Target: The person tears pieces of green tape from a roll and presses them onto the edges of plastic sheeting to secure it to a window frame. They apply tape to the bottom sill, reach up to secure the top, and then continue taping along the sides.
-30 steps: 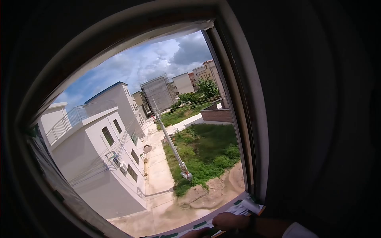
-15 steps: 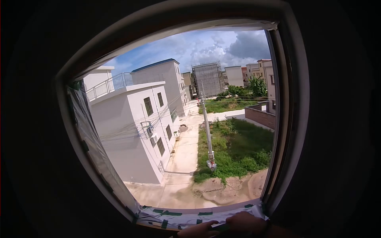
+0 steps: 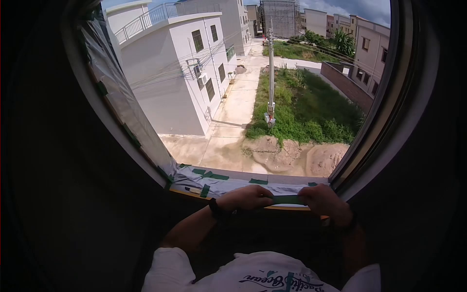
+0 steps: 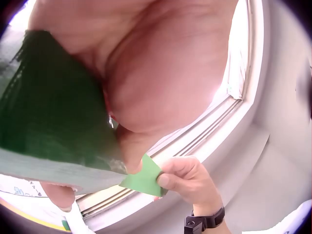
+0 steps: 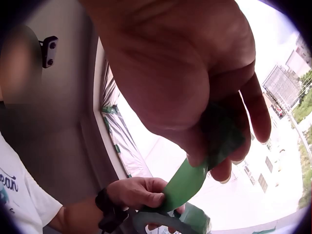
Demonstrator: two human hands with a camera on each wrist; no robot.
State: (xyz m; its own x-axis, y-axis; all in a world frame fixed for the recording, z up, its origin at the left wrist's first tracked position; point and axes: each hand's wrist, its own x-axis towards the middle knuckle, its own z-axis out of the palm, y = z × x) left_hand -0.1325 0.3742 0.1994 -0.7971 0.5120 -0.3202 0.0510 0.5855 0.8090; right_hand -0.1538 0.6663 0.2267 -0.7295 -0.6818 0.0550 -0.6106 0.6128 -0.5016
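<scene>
In the head view both hands are over the windowsill, with a taut strip of green tape (image 3: 288, 199) between them. My left hand (image 3: 247, 197) holds the roll of green tape (image 4: 53, 105), which fills the left side of the left wrist view. Thumb and fingers of my right hand (image 3: 323, 199) pinch the strip's free end (image 4: 144, 179). From the right wrist the strip (image 5: 187, 187) runs down to the roll (image 5: 192, 219) in the left hand (image 5: 138, 192). Beneath lies white sheeting (image 3: 224, 185) taped along the sill.
Green tape pieces (image 3: 214, 176) fasten the sheeting. A small dark-and-light object (image 3: 192, 190) lies on the sill's left part. Clear plastic (image 3: 114, 82) covers the left window side. The window frame (image 3: 389, 117) bounds the right; buildings and a lane (image 3: 233, 107) show outside.
The head view has turned downward and levelled, so both forearms and the white shirt show. The hands, earlier close together at the sill, now stand apart with tape stretched between them.
</scene>
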